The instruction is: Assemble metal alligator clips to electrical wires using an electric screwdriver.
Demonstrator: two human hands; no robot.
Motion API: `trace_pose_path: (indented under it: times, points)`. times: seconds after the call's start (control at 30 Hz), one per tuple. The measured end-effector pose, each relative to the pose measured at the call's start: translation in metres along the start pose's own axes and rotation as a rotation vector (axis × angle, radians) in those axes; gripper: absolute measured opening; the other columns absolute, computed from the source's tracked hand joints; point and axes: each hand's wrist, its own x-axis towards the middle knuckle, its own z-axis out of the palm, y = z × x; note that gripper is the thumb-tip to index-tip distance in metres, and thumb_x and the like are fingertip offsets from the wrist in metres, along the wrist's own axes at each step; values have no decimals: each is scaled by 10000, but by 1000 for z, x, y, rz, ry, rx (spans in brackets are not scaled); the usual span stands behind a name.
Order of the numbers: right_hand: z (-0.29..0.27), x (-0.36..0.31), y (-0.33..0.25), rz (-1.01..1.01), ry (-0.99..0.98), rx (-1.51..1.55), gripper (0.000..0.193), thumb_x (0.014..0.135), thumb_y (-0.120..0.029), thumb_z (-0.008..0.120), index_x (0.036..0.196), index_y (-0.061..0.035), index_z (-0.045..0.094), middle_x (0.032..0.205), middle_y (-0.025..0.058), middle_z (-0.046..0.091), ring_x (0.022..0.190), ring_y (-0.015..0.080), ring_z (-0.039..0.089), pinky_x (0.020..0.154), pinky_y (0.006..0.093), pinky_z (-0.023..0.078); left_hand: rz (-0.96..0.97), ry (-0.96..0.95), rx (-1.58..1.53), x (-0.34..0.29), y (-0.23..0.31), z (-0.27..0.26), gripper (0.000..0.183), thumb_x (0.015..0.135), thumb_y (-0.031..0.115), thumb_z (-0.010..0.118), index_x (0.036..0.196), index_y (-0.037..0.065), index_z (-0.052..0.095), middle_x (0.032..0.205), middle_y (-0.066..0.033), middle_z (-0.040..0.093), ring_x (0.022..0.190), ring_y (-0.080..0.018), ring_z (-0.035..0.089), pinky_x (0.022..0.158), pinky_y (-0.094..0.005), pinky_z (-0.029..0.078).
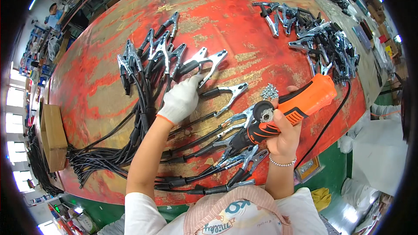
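My left hand [180, 98], in a white knit glove with an orange cuff, is closed on a silver spring clamp [213, 63] with a black cable. Its fingertips partly hide the clamp's handle. My bare right hand [282, 139] grips an orange and black power screwdriver [307, 98], its tip pointing down and left over several other clamps. Another cable clamp [235, 90] lies between my hands. Beyond the tool sits a small heap of screws [269, 91].
A bundle of black cables [104, 161] with clamps fans across the red, worn table [244, 26]. A pile of loose clamps [326, 45] lies at the far right. A cardboard box [53, 137] stands at the left edge. A black cord [328, 126] trails at the right. Two people work far left.
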Motion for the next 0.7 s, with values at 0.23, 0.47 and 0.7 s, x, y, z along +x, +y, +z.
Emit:
trace_pose_path:
  times: [0.23,0.47,0.7]
  points:
    - [1,-1,1,-4,3,1,602,754,113,633,1269,-82,390,939,64,607,864,144,614,764,293,513,-41,-178,-231,9,-1,-17,389,877,377,461,1147,118,565,993,-145,642,925,-327,610,790,-410,465]
    - [5,-6,-2,-10,-11,-13,617,743,114,642,1268,-81,383,942,73,611,863,150,616,773,299,515,-69,60,-422,2,-11,5,305,891,288,496,1104,86,580,880,-109,660,797,-254,638,708,-365,484]
    - [25,-15,16,-28,-85,-75,587,722,140,639,1218,-63,401,925,74,614,860,167,622,780,313,516,-204,294,-1467,-89,46,-48,189,862,135,553,964,4,465,753,-96,604,553,-100,521,489,-218,434]
